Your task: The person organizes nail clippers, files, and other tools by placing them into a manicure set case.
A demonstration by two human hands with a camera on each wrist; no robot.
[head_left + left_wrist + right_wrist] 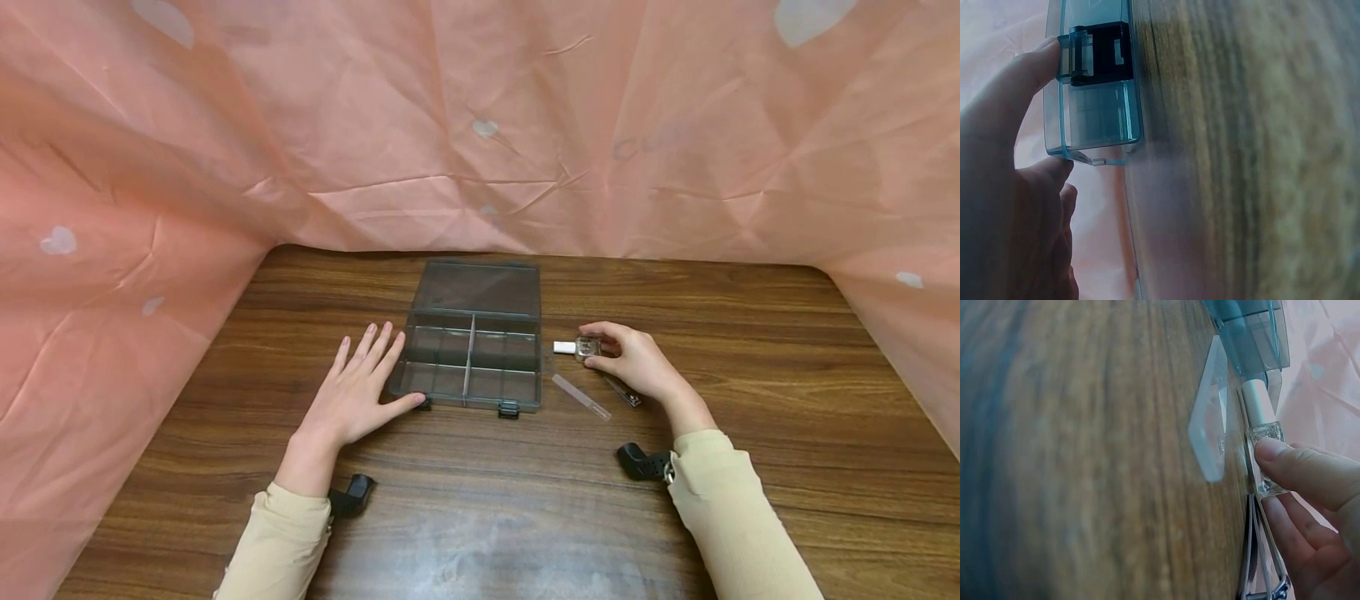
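A clear grey compartment box (472, 362) lies open on the wooden table (525, 500), its lid laid back. My left hand (360, 392) rests flat against the box's left front corner, fingers straight, thumb by the black latch (1100, 53). My right hand (626, 358) pinches a small glass bottle with a white cap (576, 347) lying on the table right of the box; the bottle (1263, 434) shows under my fingertips in the right wrist view. A clear flat strip (581, 397) and metal nail clippers (624, 393) lie beside that hand.
Pink cloth (480, 125) walls in the table at the back and both sides. The box has a second black latch (508, 409) on its front edge. Black wrist camera mounts (641, 462) sit near both sleeves.
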